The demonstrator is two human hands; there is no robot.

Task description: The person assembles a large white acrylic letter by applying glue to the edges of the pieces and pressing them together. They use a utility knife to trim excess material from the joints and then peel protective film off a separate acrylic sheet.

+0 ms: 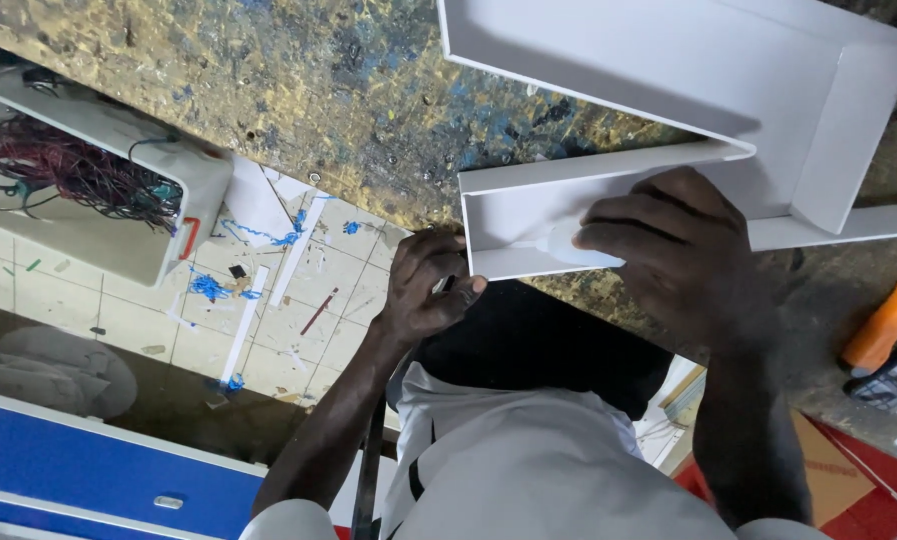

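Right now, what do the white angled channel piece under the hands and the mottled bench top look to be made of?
White angled channel piece: looks like rigid plastic or foam board, though painted sheet metal is possible; smooth matt faces, crisp straight edges and thin walls.
Mottled bench top: seems to be worn wood or board, rough, with blue and yellowish paint speckles and dark stains.
Small white tube in the right hand: probably soft plastic, slightly glossy.

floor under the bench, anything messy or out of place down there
Yes. The tiled floor is littered with blue scraps and white strips, and a white box holds a tangled mass of wires. The worktop paint is badly worn.
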